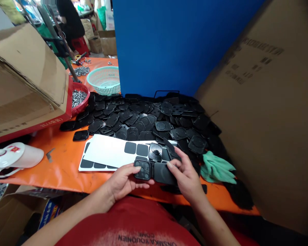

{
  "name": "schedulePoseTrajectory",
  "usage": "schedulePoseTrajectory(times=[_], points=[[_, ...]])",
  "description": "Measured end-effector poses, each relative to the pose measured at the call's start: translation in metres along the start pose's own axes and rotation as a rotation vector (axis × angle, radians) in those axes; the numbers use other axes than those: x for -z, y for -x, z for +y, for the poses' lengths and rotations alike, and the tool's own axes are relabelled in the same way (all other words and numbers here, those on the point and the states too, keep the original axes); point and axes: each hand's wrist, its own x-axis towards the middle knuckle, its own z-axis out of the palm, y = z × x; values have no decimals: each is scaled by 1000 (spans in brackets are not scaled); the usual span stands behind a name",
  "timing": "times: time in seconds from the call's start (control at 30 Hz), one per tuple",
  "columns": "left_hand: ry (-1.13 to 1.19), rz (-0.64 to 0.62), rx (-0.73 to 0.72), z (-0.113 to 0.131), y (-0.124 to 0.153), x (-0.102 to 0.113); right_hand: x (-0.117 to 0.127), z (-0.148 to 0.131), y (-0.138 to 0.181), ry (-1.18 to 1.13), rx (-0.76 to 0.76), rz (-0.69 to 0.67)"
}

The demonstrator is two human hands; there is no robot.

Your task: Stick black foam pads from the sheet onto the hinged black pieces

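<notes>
Low over the table's front edge I hold a black two-part plastic piece [143, 164], its two rounded panels side by side. My left hand [122, 182] is closed on the left panel, thumb on top and fingers beneath. My right hand [188, 176] grips the smooth right panel [163, 174] at its upper right, thumb on its face. A thin dark strip [170, 147] rises by the right index finger; whether it is held I cannot tell. Just behind lie white sheets [110, 150] with dark rounded-square pads [142, 150] and a ribbed black piece [155, 151].
A heap of black plastic pieces [143, 119] spreads across the orange table [64, 164]. Cartons [267, 112] flank both sides, with a blue panel [169, 44] behind. A green cloth [217, 167], white jug [23, 155], red basket of metal parts [86, 102] and mint basket [104, 80] stand around.
</notes>
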Motion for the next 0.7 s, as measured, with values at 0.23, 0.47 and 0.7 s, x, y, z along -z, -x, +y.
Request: schedulePoseTrajectory(times=[0.23, 0.47, 0.7], points=[[-280, 238, -108, -2, -4, -7, -4, 1, 4, -32, 14, -48], [-609, 347, -291, 1, 0, -11, -7, -4, 9, 418, 208, -18], [-709, 391, -404, -3, -1, -4, -21, -19, 17, 652, 396, 67]])
